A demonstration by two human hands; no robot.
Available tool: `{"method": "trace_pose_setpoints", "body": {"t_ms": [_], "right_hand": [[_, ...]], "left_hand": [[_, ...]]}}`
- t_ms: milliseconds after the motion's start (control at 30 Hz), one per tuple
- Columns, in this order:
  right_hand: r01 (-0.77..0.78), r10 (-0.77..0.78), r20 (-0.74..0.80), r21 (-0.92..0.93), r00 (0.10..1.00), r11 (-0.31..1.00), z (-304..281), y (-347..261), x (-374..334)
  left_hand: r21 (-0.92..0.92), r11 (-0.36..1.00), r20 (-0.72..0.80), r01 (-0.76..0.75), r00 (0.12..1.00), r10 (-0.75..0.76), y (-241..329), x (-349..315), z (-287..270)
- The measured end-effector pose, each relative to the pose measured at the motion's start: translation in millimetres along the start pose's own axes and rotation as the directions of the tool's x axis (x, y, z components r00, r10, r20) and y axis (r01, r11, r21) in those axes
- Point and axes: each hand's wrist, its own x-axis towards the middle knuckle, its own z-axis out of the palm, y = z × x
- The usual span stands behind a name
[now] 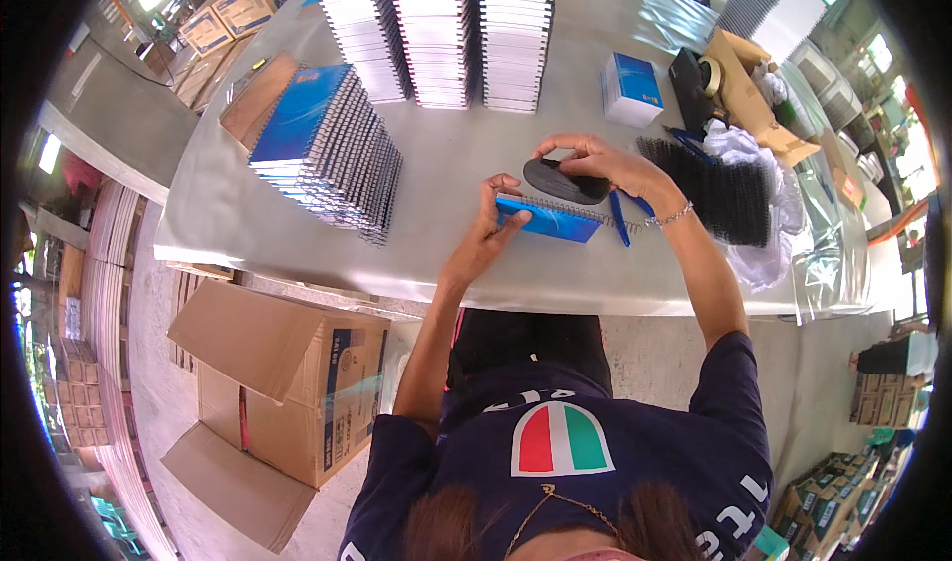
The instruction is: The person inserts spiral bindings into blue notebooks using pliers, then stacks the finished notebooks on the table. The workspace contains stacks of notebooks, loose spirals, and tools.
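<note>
— Fingers of the left hand [491, 224] pinch the blue notebook [557, 225]; those of the right hand [617, 166] hold a dark oval object [565, 183] just beyond it.
— What might go wrong?
— Its coil end [633, 228], jutting below the right fingers, could snag (my guess) on the blue handles [619, 214] beside it.
— Anything else near?
— Black coils [722, 199], right of those fingers, crowd that side.

Glossy blue card cover [547, 224] on a notebook [570, 229], thin metal-looking wire coil [580, 210] along its edge, matt dark oval block [561, 182], smooth tabletop [446, 154] with a soft sheen, matt brown cardboard box [273, 417], crinkled shiny clear plastic sheet [828, 273], white paper stacks [431, 50], dark cloth shirt [654, 427]
</note>
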Motion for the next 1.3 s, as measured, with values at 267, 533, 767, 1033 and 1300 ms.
{"method": "trace_pose_setpoints", "body": {"t_ms": [267,533,767,1033,1300], "right_hand": [[-0.296,0.263,-0.137,-0.497,0.955,0.815,-2,4,37],[-0.21,0.109,-0.191,-0.666,0.976,0.716,3,31,61],[-0.153,0.072,-0.46,-0.143,0.885,0.978,-21,62,18],[-0.427,-0.173,-0.784,-0.493,0.596,0.758,49,80,-51],[-0.564,-0.174,-0.871,-0.438,0.46,0.7,102,105,-63]], "left_hand": [[0.002,0.998,0.039,0.056,0.998,-0.056,15,-2,-3],[-0.006,0.995,0.035,0.102,0.994,-0.101,17,-4,2],[0.129,0.982,-0.017,0.137,0.991,-0.136,20,-3,3],[0.131,0.968,-0.16,0.214,0.968,-0.193,-2,-11,-10],[0.203,0.954,-0.208,0.223,0.961,-0.18,19,-6,-1]]}}
